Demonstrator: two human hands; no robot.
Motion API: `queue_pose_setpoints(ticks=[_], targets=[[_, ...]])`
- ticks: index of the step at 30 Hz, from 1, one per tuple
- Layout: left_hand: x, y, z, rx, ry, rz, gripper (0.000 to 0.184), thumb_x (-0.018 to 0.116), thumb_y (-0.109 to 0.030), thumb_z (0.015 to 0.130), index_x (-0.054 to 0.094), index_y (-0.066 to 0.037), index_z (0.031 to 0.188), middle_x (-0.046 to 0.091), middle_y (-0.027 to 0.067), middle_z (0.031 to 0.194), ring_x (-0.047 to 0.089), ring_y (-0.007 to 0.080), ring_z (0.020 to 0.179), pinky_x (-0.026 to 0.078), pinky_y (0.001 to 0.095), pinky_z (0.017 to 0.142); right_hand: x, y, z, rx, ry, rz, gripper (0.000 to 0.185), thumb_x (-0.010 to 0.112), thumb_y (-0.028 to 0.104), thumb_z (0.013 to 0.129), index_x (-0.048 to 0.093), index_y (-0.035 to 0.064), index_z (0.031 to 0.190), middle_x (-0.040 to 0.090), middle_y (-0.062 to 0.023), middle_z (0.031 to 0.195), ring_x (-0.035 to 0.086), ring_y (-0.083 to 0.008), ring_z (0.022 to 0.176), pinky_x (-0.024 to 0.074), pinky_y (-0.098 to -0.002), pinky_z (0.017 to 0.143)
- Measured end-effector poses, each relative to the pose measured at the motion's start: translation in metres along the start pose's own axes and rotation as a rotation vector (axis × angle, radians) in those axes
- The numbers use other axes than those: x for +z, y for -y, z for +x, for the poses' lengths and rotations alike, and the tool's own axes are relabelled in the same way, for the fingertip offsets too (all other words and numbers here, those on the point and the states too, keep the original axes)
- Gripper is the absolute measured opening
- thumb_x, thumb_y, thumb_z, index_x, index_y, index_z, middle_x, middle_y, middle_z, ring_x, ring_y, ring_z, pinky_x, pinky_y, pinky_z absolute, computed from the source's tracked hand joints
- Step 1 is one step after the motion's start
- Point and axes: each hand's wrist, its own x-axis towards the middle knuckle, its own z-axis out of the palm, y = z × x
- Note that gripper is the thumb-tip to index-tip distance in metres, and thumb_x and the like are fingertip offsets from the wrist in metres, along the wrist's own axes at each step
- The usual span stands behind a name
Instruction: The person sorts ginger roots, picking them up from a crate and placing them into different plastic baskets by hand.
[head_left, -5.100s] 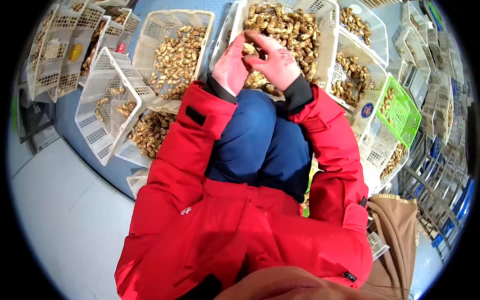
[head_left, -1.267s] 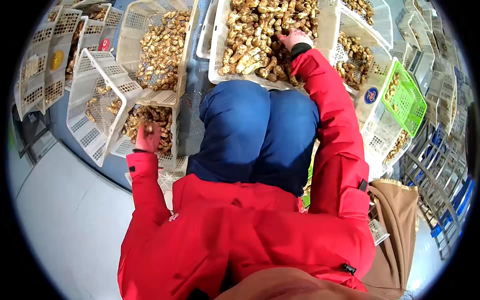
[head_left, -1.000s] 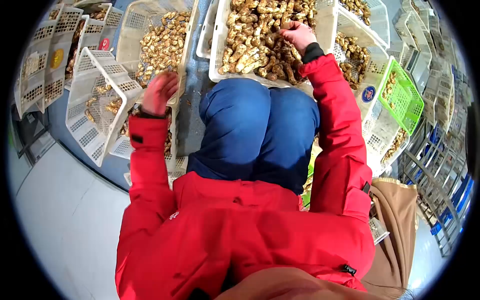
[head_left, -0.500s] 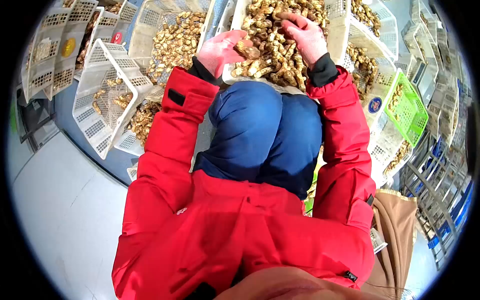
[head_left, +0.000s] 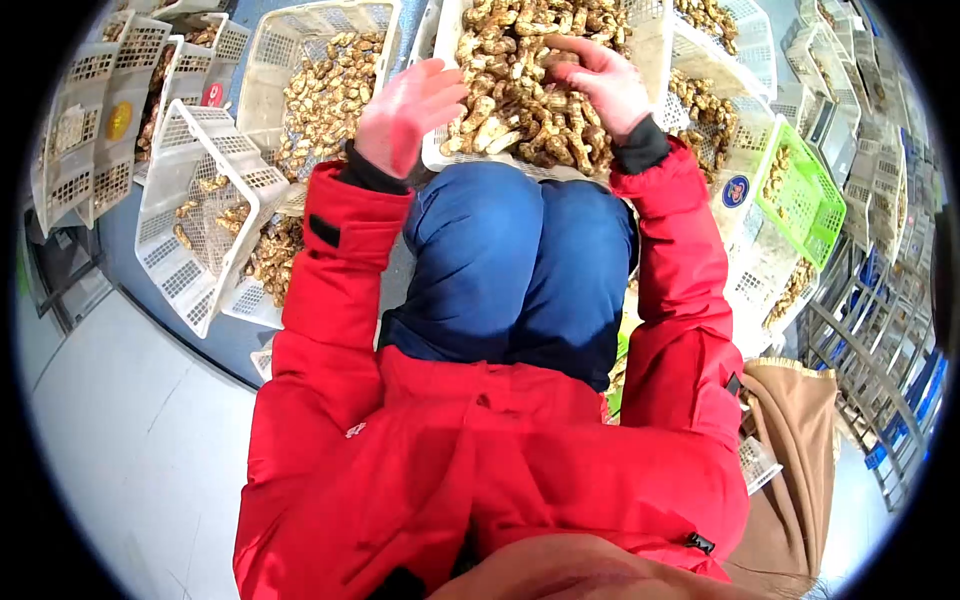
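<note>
Just past my knees point(head_left: 475, 240): white crate point(head_left: 655, 50), mushrooms point(head_left: 510, 85) heaped inside, filling most of what shows. No single heading across the pile; long axes run every way. Near rim: several pale ones slant, long axis running from near-left to far-right. Beside them, darker ones lie more fore-and-aft, pointing roughly away from me. Can't tell cap end from stem end on most.

Crate is hard plastic, perforated walls. Mushrooms are stubby, knobbly, club-shaped, mottled brown over cream, look rough. Knees in blue cloth, sleeves point(head_left: 690, 260) red with black cuffs.

Left hand point(head_left: 408, 118): over the crate's left rim, palm turned inward, fingers extended and slightly apart, nothing visible in them. Right hand point(head_left: 608, 88): over the heap, fingers bent, thumb and forefinger apart at the tips, brown mushroom showing in the gap. Can't tell if it's pinched or lying behind.

Left of that: second crate point(head_left: 262, 85), smaller mushrooms. Right: green basket point(head_left: 815, 215), tilted.
</note>
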Motion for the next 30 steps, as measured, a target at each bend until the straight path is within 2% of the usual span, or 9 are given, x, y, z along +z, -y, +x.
queue_pose_setpoints(ticks=[1, 3, 5, 9, 12, 15, 18, 20, 30], targets=[[-0.006, 0.012, -0.008, -0.039, 0.016, -0.108, 0.036, 0.033, -0.003, 0.090, 0.036, 0.006, 0.124, 0.052, 0.0164, 0.120, 0.052, 0.0199, 0.110, 0.042, 0.0276, 0.093, -0.019, 0.006, -0.016, 0.005, -0.067, -0.072, 0.036, 0.056, 0.007, 0.083, 0.053, 0.0022, 0.118, 0.063, -0.0071, 0.094, 0.059, -0.0109, 0.080, 0.0480, -0.0235, 0.068], [-0.026, 0.002, -0.018, 0.180, 0.135, 0.802, 0.033, 0.033, -0.005, 0.090, 0.038, 0.005, 0.122, 0.051, 0.0151, 0.122, 0.051, 0.0180, 0.111, 0.041, 0.0260, 0.094, -0.056, 0.017, -0.062, 0.095, -0.194, -0.173, 0.040, 0.059, 0.010, 0.081, 0.052, 0.0012, 0.120, 0.063, -0.0076, 0.096, 0.059, -0.0110, 0.081, 0.0478, -0.0231, 0.069], [-0.029, 0.030, -0.037, -0.123, 0.041, 0.212, 0.034, 0.027, -0.011, 0.093, 0.037, 0.004, 0.122, 0.046, 0.0171, 0.126, 0.049, 0.0221, 0.113, 0.040, 0.0295, 0.096, -0.113, -0.010, -0.113, 0.291, -0.258, -0.385, 0.045, 0.062, 0.016, 0.080, 0.051, 0.0016, 0.120, 0.064, -0.0096, 0.098, 0.060, -0.0111, 0.082, 0.0476, -0.0231, 0.071], [-0.021, 0.043, -0.044, -0.162, 0.065, 0.119, 0.037, 0.023, -0.013, 0.094, 0.035, 0.005, 0.125, 0.042, 0.0194, 0.129, 0.047, 0.0262, 0.116, 0.039, 0.0332, 0.098, -0.150, -0.059, -0.172, 0.309, -0.321, -1.003, 0.049, 0.064, 0.025, 0.078, 0.052, 0.0015, 0.119, 0.063, -0.0133, 0.101, 0.062, -0.0184, 0.088, 0.0474, -0.0269, 0.077], [0.000, 0.027, -0.030, -0.216, 0.048, -0.307, 0.039, 0.024, -0.017, 0.095, 0.035, 0.007, 0.123, 0.046, 0.0198, 0.124, 0.049, 0.0259, 0.113, 0.040, 0.0345, 0.097, -0.112, -0.037, -0.126, 0.206, -0.357, -0.580, 0.047, 0.062, 0.028, 0.079, 0.052, 0.0058, 0.120, 0.062, -0.0157, 0.103, 0.061, -0.0197, 0.092, 0.0461, -0.0287, 0.081], [0.009, 0.008, -0.018, -0.255, 0.070, -0.273, 0.039, 0.029, -0.021, 0.095, 0.037, 0.006, 0.123, 0.050, 0.0183, 0.121, 0.053, 0.0231, 0.106, 0.042, 0.0331, 0.092, -0.052, -0.039, -0.046, 0.263, -0.034, -0.900, 0.041, 0.058, 0.029, 0.082, 0.054, 0.0096, 0.118, 0.061, -0.0111, 0.109, 0.059, -0.0207, 0.097, 0.0457, -0.0311, 0.084], [0.009, 0.001, -0.014, -0.674, -0.173, -1.061, 0.046, 0.039, -0.030, 0.093, 0.037, 0.005, 0.124, 0.051, 0.0168, 0.119, 0.055, 0.0206, 0.101, 0.043, 0.0311, 0.086, -0.019, -0.100, 0.019, 0.160, 0.300, -1.241, 0.038, 0.055, 0.033, 0.080, 0.056, 0.0133, 0.113, 0.061, -0.0134, 0.105, 0.057, -0.0280, 0.099, 0.0443, -0.0365, 0.086], [0.004, -0.008, -0.014, -0.727, -0.219, -0.997, 0.050, 0.041, -0.034, 0.092, 0.037, 0.005, 0.124, 0.052, 0.0160, 0.118, 0.055, 0.0200, 0.099, 0.044, 0.0317, 0.086, 0.001, -0.120, 0.034, 0.261, 0.312, -1.362, 0.034, 0.054, 0.031, 0.079, 0.058, 0.0141, 0.109, 0.061, -0.0129, 0.104, 0.058, -0.0271, 0.098, 0.0441, -0.0358, 0.087], [0.032, 0.003, 0.013, -0.560, -0.039, -0.980, 0.047, 0.045, -0.020, 0.090, 0.034, 0.003, 0.129, 0.050, 0.0149, 0.121, 0.052, 0.0208, 0.107, 0.040, 0.0275, 0.091, -0.027, -0.049, 0.007, 0.172, 0.020, -0.123, 0.039, 0.062, 0.021, 0.078, 0.057, 0.0020, 0.112, 0.064, -0.0083, 0.095, 0.059, -0.0118, 0.085, 0.0456, -0.0250, 0.077]])
